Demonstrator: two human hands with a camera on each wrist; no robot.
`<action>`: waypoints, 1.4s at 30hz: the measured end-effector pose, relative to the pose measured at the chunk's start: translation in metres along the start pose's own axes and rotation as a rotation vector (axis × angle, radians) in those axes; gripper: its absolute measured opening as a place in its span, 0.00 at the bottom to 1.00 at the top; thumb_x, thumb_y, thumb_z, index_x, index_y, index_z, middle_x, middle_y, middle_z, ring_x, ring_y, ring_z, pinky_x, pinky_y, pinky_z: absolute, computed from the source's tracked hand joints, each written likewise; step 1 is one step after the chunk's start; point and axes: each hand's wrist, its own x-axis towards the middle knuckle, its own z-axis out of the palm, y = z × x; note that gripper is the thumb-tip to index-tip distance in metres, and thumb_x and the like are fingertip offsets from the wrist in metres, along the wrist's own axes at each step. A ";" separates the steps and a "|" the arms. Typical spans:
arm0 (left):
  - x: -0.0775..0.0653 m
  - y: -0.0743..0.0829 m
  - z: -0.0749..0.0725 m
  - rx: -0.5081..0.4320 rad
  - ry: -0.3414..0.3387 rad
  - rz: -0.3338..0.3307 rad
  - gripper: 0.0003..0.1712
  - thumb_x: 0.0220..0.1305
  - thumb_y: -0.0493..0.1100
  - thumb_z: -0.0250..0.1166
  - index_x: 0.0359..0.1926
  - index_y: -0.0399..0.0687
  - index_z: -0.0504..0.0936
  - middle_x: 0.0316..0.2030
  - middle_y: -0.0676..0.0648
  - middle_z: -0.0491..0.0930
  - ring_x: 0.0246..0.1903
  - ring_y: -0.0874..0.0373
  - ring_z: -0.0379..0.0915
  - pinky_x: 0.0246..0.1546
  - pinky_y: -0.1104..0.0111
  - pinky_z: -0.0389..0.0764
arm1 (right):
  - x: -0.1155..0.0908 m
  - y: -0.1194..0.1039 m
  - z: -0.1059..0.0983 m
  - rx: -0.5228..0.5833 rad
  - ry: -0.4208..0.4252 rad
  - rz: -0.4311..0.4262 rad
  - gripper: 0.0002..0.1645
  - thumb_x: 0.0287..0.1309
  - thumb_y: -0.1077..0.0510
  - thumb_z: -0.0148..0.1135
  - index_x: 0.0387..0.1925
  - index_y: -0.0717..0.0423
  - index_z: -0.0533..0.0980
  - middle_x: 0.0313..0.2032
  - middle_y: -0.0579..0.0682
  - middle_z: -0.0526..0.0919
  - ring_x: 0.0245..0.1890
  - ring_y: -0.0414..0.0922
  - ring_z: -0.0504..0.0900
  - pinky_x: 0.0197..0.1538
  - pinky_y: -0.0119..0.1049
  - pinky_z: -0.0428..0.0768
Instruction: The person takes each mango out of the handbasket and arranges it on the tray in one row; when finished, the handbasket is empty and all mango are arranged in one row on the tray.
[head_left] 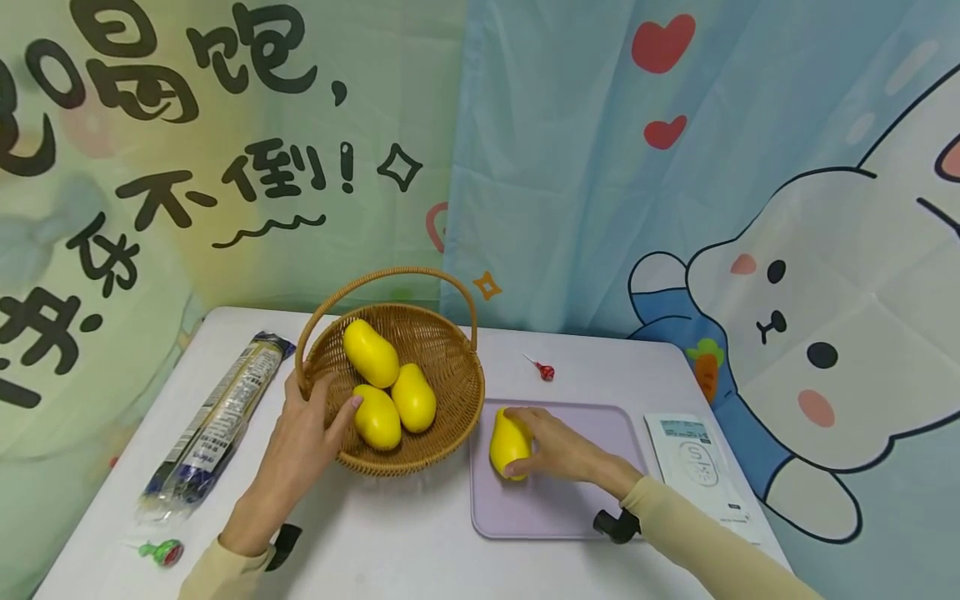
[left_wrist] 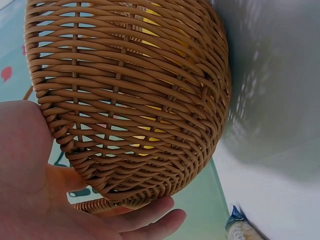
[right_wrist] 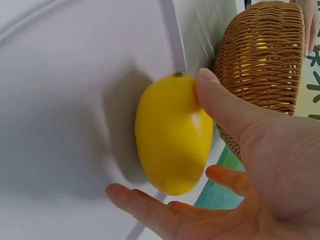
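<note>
A brown wicker basket [head_left: 457,400] with an arched handle stands on the table and holds three yellow mangoes [head_left: 415,398]. My left hand [head_left: 300,442] grips the basket's left rim, its thumb over the edge near a mango. In the left wrist view, some fingers [left_wrist: 155,220] lie along the outer wall by the handle. Over the lilac tray [head_left: 577,512], my right hand [head_left: 562,450] is around another mango [right_wrist: 172,140], at the tray's left side. Its thumb touches the fruit; the other fingers are spread, with a narrow gap showing in the right wrist view.
A long plastic-wrapped packet [head_left: 217,425] lies left of the basket. A small green-handled item [head_left: 161,552] is at front left, and a small red one [head_left: 545,371] lies behind the tray. On the right is a white packet [head_left: 697,467]. A printed curtain [head_left: 540,167] hangs behind the table.
</note>
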 end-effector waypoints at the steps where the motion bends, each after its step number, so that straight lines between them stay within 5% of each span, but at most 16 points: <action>1: 0.000 0.000 0.000 0.001 0.003 0.002 0.37 0.76 0.58 0.57 0.71 0.35 0.67 0.72 0.23 0.50 0.44 0.31 0.79 0.41 0.44 0.82 | 0.000 0.000 -0.002 -0.011 0.003 0.002 0.53 0.52 0.44 0.79 0.73 0.56 0.64 0.71 0.58 0.68 0.70 0.56 0.67 0.73 0.57 0.66; 10: 0.000 -0.001 0.000 0.006 0.028 0.022 0.34 0.75 0.56 0.59 0.69 0.35 0.69 0.68 0.22 0.54 0.38 0.38 0.79 0.35 0.50 0.82 | 0.004 -0.014 -0.033 -0.045 0.030 -0.001 0.53 0.53 0.43 0.77 0.75 0.52 0.62 0.74 0.61 0.63 0.71 0.58 0.67 0.70 0.60 0.68; 24: -0.001 -0.003 0.001 0.006 0.041 0.028 0.34 0.74 0.54 0.60 0.68 0.33 0.70 0.68 0.22 0.54 0.39 0.35 0.79 0.36 0.48 0.83 | 0.007 -0.049 -0.120 -0.164 0.153 -0.104 0.50 0.58 0.42 0.73 0.75 0.55 0.62 0.74 0.62 0.62 0.70 0.60 0.66 0.69 0.61 0.69; 28: -0.001 -0.003 0.001 0.010 0.038 0.028 0.34 0.75 0.54 0.60 0.68 0.33 0.70 0.68 0.21 0.54 0.38 0.35 0.80 0.35 0.49 0.83 | 0.010 -0.061 -0.124 -0.157 0.126 -0.100 0.51 0.59 0.41 0.72 0.76 0.53 0.60 0.75 0.61 0.60 0.59 0.55 0.80 0.69 0.58 0.70; 31: -0.001 -0.003 0.001 0.007 0.032 0.026 0.34 0.75 0.55 0.60 0.69 0.33 0.69 0.68 0.21 0.53 0.38 0.35 0.80 0.35 0.49 0.83 | 0.014 -0.070 -0.121 -0.166 0.100 -0.109 0.51 0.59 0.39 0.71 0.76 0.53 0.61 0.74 0.60 0.60 0.60 0.54 0.79 0.69 0.57 0.70; 34: -0.001 -0.003 0.001 0.001 0.026 0.023 0.35 0.75 0.55 0.59 0.69 0.34 0.69 0.69 0.22 0.53 0.38 0.36 0.80 0.36 0.49 0.83 | 0.018 -0.081 -0.118 -0.192 0.081 -0.148 0.49 0.59 0.40 0.72 0.74 0.54 0.64 0.73 0.59 0.65 0.71 0.58 0.67 0.70 0.57 0.70; 42: -0.001 -0.001 0.002 -0.008 0.017 0.017 0.35 0.75 0.56 0.59 0.70 0.34 0.68 0.70 0.23 0.52 0.40 0.35 0.80 0.39 0.47 0.83 | 0.029 -0.111 -0.110 -0.262 0.011 -0.233 0.45 0.59 0.39 0.71 0.72 0.51 0.66 0.70 0.56 0.70 0.70 0.55 0.70 0.69 0.53 0.72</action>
